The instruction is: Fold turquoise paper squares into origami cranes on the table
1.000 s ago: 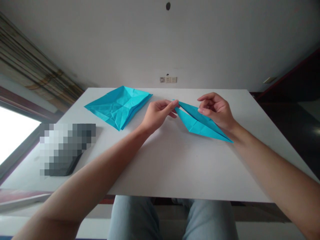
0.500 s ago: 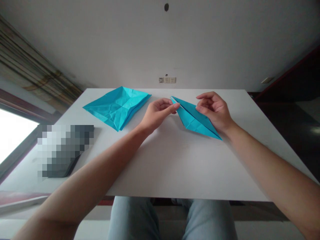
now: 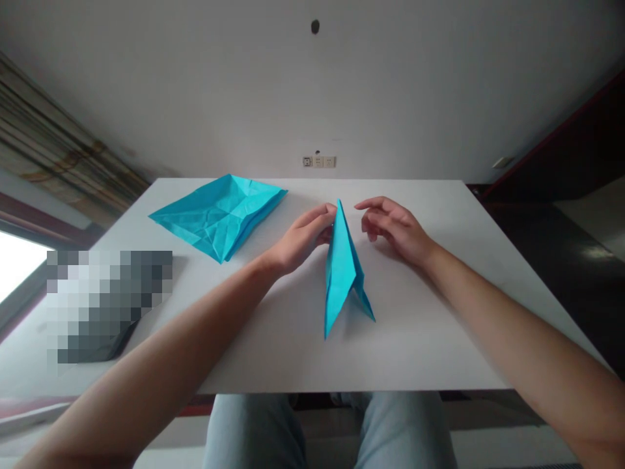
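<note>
A folded piece of turquoise origami paper [image 3: 342,260] stands tilted in front of me, its narrow tip at the top and two pointed legs spread toward me. My left hand [image 3: 310,233] is closed on its upper left edge; the fingertips are partly hidden behind the paper. Just right of the paper, apart from it, my right hand [image 3: 393,228] has its fingers loosely bent and apart, with nothing in them. Farther left lies a second turquoise folded paper [image 3: 215,215], diamond-shaped and creased all over.
Both papers are over a white table [image 3: 415,345]. A pixelated dark object [image 3: 112,306] sits at the table's left side. Behind the table is a grey wall with sockets [image 3: 319,161]; a patterned curtain [image 3: 63,143] hangs at the left.
The paper in my left hand has turned, so its long points now face me and its legs have spread. My right hand has let go and moved slightly away. The view has shifted a little.
</note>
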Tool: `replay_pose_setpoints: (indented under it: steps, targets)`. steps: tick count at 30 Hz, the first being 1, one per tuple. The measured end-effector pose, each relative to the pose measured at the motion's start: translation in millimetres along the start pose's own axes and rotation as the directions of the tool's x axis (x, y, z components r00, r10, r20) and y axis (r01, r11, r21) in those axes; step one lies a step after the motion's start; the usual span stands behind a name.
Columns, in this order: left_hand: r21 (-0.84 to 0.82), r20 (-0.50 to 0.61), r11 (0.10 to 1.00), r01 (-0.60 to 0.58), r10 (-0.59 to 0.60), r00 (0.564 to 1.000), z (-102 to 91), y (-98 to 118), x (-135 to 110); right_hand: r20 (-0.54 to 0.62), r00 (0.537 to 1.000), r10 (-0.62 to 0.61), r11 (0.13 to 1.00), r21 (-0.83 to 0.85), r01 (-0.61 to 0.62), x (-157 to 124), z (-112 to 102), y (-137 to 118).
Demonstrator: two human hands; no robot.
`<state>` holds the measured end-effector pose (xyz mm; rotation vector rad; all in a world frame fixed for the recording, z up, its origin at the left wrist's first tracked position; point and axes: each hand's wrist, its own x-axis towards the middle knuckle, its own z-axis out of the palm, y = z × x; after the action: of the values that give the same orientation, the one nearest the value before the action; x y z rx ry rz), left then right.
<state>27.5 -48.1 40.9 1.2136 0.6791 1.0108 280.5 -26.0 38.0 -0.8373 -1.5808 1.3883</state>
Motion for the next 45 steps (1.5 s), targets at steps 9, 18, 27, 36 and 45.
replay_pose_setpoints:
  steps: [9,18,27,36,45]
  targets:
    - [0.178,0.240,0.983,0.053,-0.095,0.966,6.1,7.2,-9.5,0.064,0.997,-0.032,0.999,0.002,0.032,-0.5,11.4,0.5]
    - [0.281,0.221,0.959,0.045,-0.111,0.969,7.5,8.5,-11.4,0.089,0.993,-0.077,0.997,-0.017,0.079,-1.5,11.8,-1.8]
    - [0.277,0.189,0.961,0.007,-0.062,0.980,8.3,6.7,-9.8,0.047,0.995,-0.091,0.995,-0.040,0.093,0.2,13.0,-2.2]
    - [0.299,0.089,0.949,-0.097,0.073,0.993,12.1,6.1,-6.2,-0.077,0.984,-0.162,0.985,-0.078,0.156,1.4,11.4,-4.4]
    - [0.412,0.066,0.903,-0.118,0.099,0.993,16.0,2.5,-8.5,0.041,0.999,-0.036,0.998,-0.045,0.038,-2.6,15.8,-10.3]
